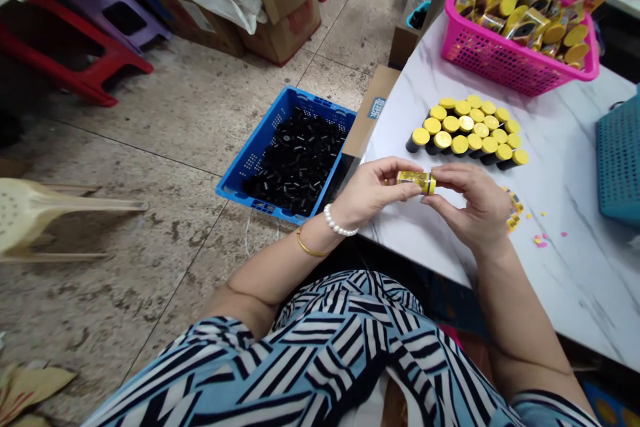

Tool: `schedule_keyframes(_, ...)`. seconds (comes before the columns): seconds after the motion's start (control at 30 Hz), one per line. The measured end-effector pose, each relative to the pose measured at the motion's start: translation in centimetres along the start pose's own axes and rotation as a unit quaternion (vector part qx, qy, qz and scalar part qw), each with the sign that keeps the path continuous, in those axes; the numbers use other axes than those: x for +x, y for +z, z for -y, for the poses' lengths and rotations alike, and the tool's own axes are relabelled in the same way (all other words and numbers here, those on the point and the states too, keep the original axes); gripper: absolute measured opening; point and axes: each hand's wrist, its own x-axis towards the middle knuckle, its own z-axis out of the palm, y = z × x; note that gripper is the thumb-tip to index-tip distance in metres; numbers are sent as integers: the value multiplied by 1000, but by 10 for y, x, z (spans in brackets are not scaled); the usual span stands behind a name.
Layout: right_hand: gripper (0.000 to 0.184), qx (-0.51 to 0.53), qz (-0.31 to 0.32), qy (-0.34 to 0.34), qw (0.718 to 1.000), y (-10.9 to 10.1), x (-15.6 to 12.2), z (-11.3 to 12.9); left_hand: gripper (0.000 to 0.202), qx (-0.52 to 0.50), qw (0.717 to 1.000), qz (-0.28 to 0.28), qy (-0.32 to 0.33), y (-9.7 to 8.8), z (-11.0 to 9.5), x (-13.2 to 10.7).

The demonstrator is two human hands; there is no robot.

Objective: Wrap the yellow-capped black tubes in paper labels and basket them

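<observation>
My left hand (373,192) grips one end of a small yellow-labelled canister (417,181), thumb along its near side. At the other end, beside a dark band, the fingertips and thumb of my right hand (470,203) pinch the same canister. It lies sideways just above the table edge. Beyond my hands stand several black canisters with yellow caps (467,123), grouped in tight rows. Partly hidden behind my right hand is a pile of yellow printed labels or stickers (515,210).
A pink basket (520,70) of yellow-wrapped canisters stands on the marble-patterned table (575,300). At the right is a teal basket (620,160). On the floor, a blue crate (240,170) holds black parts. A cream stool (30,213) lies left; cardboard boxes (290,20) stand behind.
</observation>
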Motion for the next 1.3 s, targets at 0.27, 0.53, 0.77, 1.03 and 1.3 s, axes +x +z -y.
schedule_keyframes(0.27, 37, 226, -29, 199, 953, 23, -4, -3, 33, 75, 995, 26, 64, -6, 5, 4)
schedule_keyframes(0.53, 42, 277, 44, 189, 941, 17, 1, -8, 42, -11, 998, 37, -53, -15, 6, 10)
schedule_keyframes(0.77, 15, 313, -22, 197, 929, 24, -6, -15, 47, -144, 976, 96, -129, 2, 12, 12)
schedule_keyframes(1.03, 15, 160, -70, 94, 980, 27, -4, 2, 52, -173, 969, 50, -167, 2, 16, 12)
schedule_keyframes(1.3, 10, 121, -111, 100, 981, 39, -6, 8, 52, -180, 965, 43, -186, -1, 12, 11)
